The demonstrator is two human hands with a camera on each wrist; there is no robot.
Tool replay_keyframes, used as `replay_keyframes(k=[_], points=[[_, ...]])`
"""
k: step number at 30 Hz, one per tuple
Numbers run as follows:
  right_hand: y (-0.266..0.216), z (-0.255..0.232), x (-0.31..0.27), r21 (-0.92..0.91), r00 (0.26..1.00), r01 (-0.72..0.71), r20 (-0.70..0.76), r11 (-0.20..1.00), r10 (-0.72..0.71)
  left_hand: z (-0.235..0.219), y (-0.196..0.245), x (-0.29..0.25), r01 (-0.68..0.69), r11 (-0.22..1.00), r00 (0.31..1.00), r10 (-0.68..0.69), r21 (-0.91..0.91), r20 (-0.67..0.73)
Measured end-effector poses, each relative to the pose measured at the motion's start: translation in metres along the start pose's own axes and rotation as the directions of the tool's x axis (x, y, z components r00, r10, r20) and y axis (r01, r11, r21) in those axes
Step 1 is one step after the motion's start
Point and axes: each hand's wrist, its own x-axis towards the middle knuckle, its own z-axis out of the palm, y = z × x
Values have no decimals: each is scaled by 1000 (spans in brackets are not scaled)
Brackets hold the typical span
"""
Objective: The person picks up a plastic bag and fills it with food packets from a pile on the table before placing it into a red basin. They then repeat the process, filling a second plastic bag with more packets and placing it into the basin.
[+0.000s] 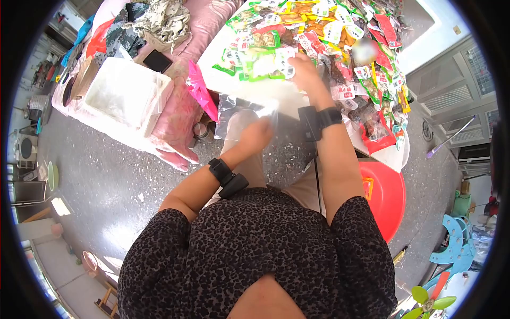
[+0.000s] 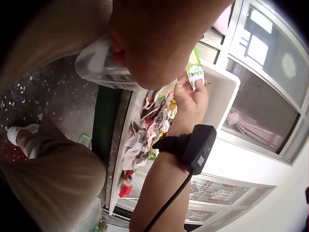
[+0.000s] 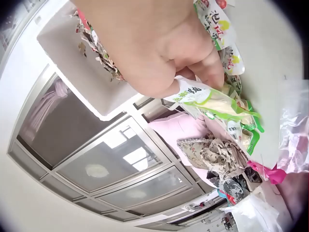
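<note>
In the head view my left hand (image 1: 257,134) grips the edge of a clear plastic bag (image 1: 227,118) over my lap, at the table's near edge. The left wrist view shows the bag (image 2: 99,65) hanging at my left fingers. My right hand (image 1: 308,74) reaches over the white table and pinches the end of a green-and-white snack packet (image 3: 212,100), seen in the right wrist view. Other green-edged packets (image 1: 249,58) lie around and under it. The right fingertips are partly hidden by the hand in the right wrist view.
A large pile of colourful packets (image 1: 329,26) covers the table's far and right parts. To the left stand a white foam box (image 1: 119,90), a phone (image 1: 157,61) and a pink bag (image 1: 199,87). A red basin (image 1: 385,196) is at lower right.
</note>
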Motion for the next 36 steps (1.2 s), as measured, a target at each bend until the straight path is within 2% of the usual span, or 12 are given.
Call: replay_keyframes(k=[1, 3, 6, 9, 12, 16, 19, 23, 25, 31, 35, 36], points=[[-5, -4, -14, 40, 999, 30, -10, 999, -30, 0, -1, 1, 7, 1000, 1000, -7, 2, 5], [-37, -10, -40, 325, 956, -264, -35, 908, 290, 0, -1, 3, 0, 1000, 1000, 0, 1, 17], [-22, -31, -79, 718, 941, -240, 6, 653, 339, 3, -1, 6, 0, 1000, 1000, 0, 14, 17], [-13, -55, -125, 741, 959, -232, 64, 630, 278, 0, 8, 4, 24, 999, 999, -25, 27, 25], [-36, -49, -156, 782, 956, -100, -96, 615, 278, -4, 17, 2, 51, 998, 998, -52, 35, 30], [-33, -54, -182, 732, 974, -129, -34, 669, 225, -3, 19, 4, 11, 999, 1000, -11, 32, -2], [-20, -43, -192, 752, 958, -175, -18, 635, 285, -5, 25, 3, -15, 1000, 1000, 15, -3, 13], [-33, -31, -199, 769, 931, -194, -51, 609, 361, -18, 37, 3, -8, 992, 1000, 5, 125, 27], [-38, -27, -201, 782, 937, -199, -25, 590, 349, -20, 39, 3, -54, 967, 998, 58, 251, -7], [-40, -30, -199, 804, 968, -192, 62, 562, 243, -26, 42, 10, -86, 868, 995, 46, 489, 94], [-43, -36, -199, 808, 963, -216, 84, 548, 257, -29, 44, 9, -89, 888, 994, 50, 451, 98], [-43, -35, -199, 805, 947, -235, 64, 545, 314, -29, 45, 9, -79, 907, 994, 40, 414, 101]])
